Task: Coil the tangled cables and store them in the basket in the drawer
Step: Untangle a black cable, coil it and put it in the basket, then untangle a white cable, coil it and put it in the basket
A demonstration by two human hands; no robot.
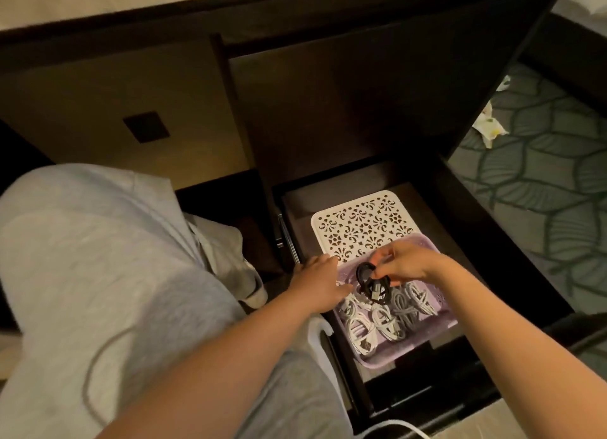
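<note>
Lilac plastic basket seated in the open dark wooden drawer, seen from above. The basket occupies the near half of the drawer. Its floor is covered with coiled white cables, bundled and lying side by side, touching one another.

The right hand hovers above the far end of the basket. Its fingers are curled and pinch a coiled black cable, which hangs from them just over the white bundles; whether its lower loops touch them cannot be told. A connector shows at the lower part of the black coil.

The left hand lies at the basket's left rim, fingers largely straight and pointing away from the person, thumb reaching inward over the edge. It holds nothing.

Behind the basket, partly under its far rim, lies a flat white plastic panel with cut-out floral openings, resting on the drawer floor.

The person's leg in grey fabric trousers fills the left of the view, beside the drawer. To the right of the furniture is a green carpet with a leaf-like pattern, on which a crumpled white paper lies well apart from the drawer. A loose white cord curves along the lower edge of the view, below the drawer front.
</note>
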